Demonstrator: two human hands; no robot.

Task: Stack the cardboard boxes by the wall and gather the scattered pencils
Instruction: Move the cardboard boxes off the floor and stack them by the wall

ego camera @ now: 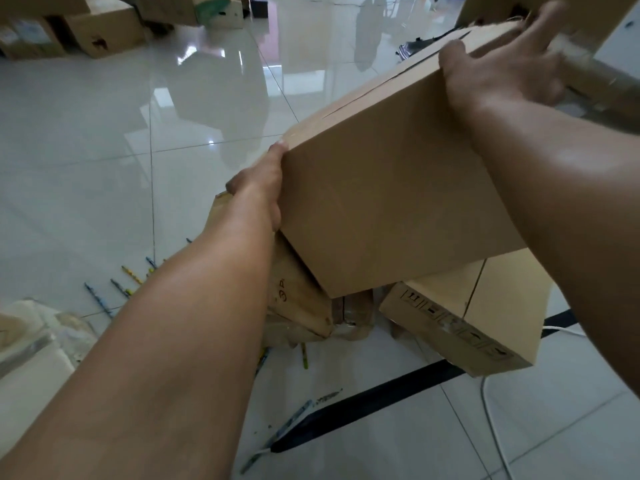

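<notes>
A smooth rectangular cardboard box (398, 209) is held tilted at centre, gripped at 9 o'clock by the left hand (258, 183), fingers curled beneath, and pressed at 1 o'clock by the right hand (502, 67), fingers spread straight

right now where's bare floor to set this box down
The wide shiny tile left of the held box, between the far boxes and the pencils, is bare. It is crowded directly beneath, with lower boxes and more pencils. A white cable runs along the right.
</notes>
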